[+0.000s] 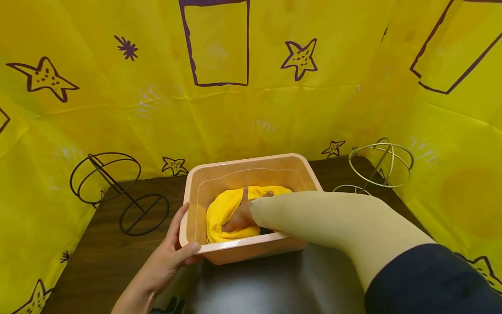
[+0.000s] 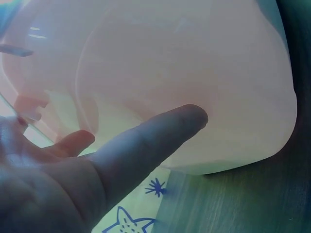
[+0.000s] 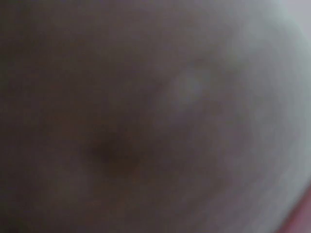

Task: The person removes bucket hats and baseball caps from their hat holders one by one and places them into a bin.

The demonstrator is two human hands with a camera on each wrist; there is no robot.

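Observation:
A peach plastic bin point(image 1: 251, 255) stands on the table with a bundled yellow cloth point(image 1: 223, 207) inside it. My left hand point(image 1: 168, 257) holds the bin's near left corner, the thumb on the front rim and other fingers along the outside. In the left wrist view, one finger of the left hand point(image 2: 141, 150) lies along the pale bin wall point(image 2: 218, 63). Inside the bin, my right hand point(image 1: 240, 216) presses on the yellow cloth with spread fingers; part of it is hidden by the sleeved forearm. The right wrist view is too dark and blurred to read.
A black wire stand point(image 1: 131, 198) is left of the bin on the dark wooden table point(image 1: 94, 261). At the back right stands a gold-coloured wire stand point(image 1: 386, 163), partly behind the right arm. Yellow sheeting point(image 1: 235, 126) with purple drawings surrounds the table's back and sides.

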